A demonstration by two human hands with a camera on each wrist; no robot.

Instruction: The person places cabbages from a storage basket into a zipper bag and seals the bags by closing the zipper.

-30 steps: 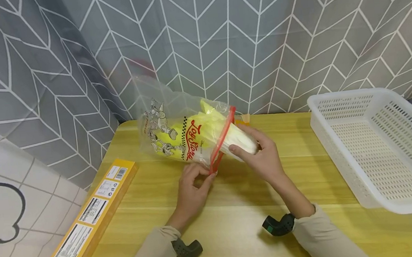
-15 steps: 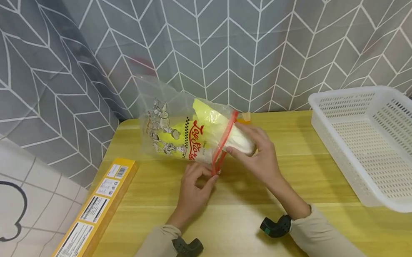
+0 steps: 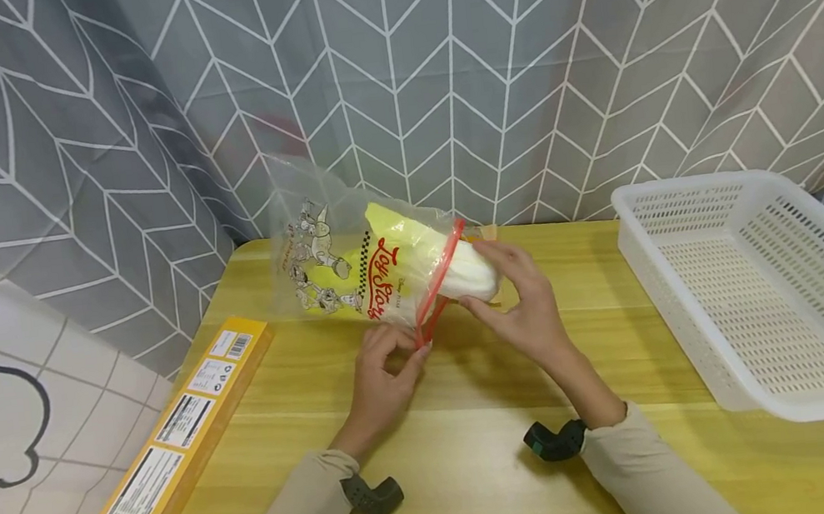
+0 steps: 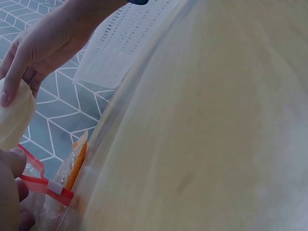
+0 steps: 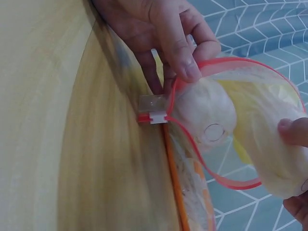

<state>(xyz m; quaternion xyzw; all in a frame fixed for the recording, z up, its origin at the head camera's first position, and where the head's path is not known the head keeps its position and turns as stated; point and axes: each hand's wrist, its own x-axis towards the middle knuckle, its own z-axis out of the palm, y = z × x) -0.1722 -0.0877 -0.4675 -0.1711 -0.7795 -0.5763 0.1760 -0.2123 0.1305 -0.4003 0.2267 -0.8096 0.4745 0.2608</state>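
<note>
A clear zip bag (image 3: pixel 337 261) with a red zipper rim (image 3: pixel 439 281) and cartoon print lies at the back of the wooden table (image 3: pixel 478 451). A yellow-and-white cabbage toy (image 3: pixel 468 271) sticks out of its mouth. My left hand (image 3: pixel 383 377) pinches the near corner of the red rim (image 5: pixel 166 103) by the white slider (image 5: pixel 153 117). My right hand (image 3: pixel 522 304) grips the white stem end of the cabbage (image 5: pixel 269 159), which is partly inside the bag. In the left wrist view the cabbage end (image 4: pixel 14 118) and the red rim (image 4: pixel 41 178) show at the left.
A white perforated plastic basket (image 3: pixel 755 296) stands at the right on the table. A long yellow box (image 3: pixel 182 436) lies along the table's left edge. A grey patterned curtain (image 3: pixel 513 70) hangs directly behind the table. A small orange packet (image 5: pixel 192 192) lies under the bag.
My right hand has pushed the cabbage a little further left into the bag. The left hand keeps its pinch on the rim and the bag has shifted slightly left.
</note>
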